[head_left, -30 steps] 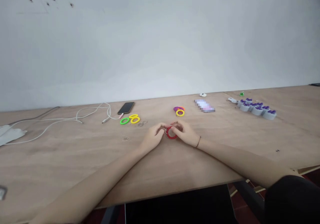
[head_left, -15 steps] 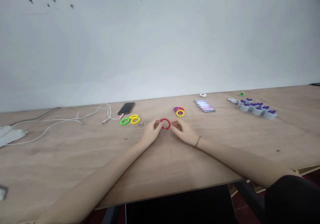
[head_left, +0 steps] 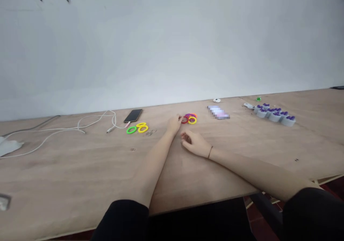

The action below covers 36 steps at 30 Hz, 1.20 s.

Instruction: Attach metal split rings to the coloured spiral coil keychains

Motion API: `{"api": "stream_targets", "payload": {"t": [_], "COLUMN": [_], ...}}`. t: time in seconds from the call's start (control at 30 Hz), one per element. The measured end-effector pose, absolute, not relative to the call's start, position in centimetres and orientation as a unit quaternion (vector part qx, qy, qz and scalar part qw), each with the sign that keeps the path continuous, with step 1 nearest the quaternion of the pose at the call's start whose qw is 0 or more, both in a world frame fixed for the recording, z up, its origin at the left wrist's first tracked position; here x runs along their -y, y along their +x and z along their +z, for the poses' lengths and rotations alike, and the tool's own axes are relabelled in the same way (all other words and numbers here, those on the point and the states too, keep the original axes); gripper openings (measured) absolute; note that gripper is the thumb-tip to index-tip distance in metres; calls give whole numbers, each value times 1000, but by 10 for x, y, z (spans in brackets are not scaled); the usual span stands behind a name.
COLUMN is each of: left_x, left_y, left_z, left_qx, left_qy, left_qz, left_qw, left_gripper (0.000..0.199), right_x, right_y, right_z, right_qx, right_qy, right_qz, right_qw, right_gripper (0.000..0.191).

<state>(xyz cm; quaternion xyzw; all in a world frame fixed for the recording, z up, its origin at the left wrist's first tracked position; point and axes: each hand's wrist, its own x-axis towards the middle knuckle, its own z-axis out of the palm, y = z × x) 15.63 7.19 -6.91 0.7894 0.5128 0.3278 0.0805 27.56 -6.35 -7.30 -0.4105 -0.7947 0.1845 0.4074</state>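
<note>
My left hand [head_left: 175, 124] reaches forward, its fingers pinched on the edge of a red spiral coil bracelet [head_left: 184, 120]. The red bracelet lies against a small group with a yellow coil bracelet [head_left: 192, 120] and a purple one [head_left: 191, 115]; an orange one partly shows behind. Nearer to me, my right hand [head_left: 196, 143] rests over the table with loosely curled fingers and a gap at the thumb, nothing visible in it. To the left are a green coil bracelet [head_left: 131, 130], two yellow coil bracelets [head_left: 143, 129] and small metal rings [head_left: 149, 134].
A dark phone [head_left: 133, 116] lies plugged into a white cable [head_left: 115, 123] at the back left. Farther right are a blurred-out phone [head_left: 219, 112], a white oval object [head_left: 216, 100] and several grey-white containers with purple tops [head_left: 275, 117]. The wooden table [head_left: 80, 183] meets a wall.
My left hand has carried the red bracelet forward and right, from between both hands to the purple and yellow bracelets. My right hand stays nearly in place. The view has shifted slightly.
</note>
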Motion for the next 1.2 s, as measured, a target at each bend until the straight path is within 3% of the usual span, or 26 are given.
{"api": "stream_targets", "payload": {"t": [0.17, 0.27, 0.43, 0.63, 0.8, 1.0, 1.2], "left_x": [-52, -28, 3, -7, -20, -11, -1], "left_y": [146, 118, 51, 11, 6, 11, 27], "left_z": [-64, -60, -56, -56, -60, -56, -55], "left_qx": [-494, -474, -462, -550, -579, -553, -471], "left_qy": [802, 818, 839, 768, 733, 750, 830], "left_qz": [333, 323, 273, 311, 346, 356, 298], "left_qw": [49, 33, -88, -103, -85, -71, -16], "left_gripper": [26, 29, 25, 25, 26, 27, 33], "right_x": [59, 49, 18, -24, -31, -29, -15], "right_y": [275, 271, 243, 194, 170, 173, 210], "right_z": [-76, -79, -76, -52, -43, -50, -73], "right_qx": [822, 849, 878, 928, 938, 935, 886], "right_qy": [-402, -385, -393, -326, -299, -303, -322], "right_qz": [115, 72, -8, -147, -167, -160, 10], "right_qw": [387, 356, 272, 103, 58, 95, 334], "right_gripper": [11, 15, 26, 24, 23, 24, 16]}}
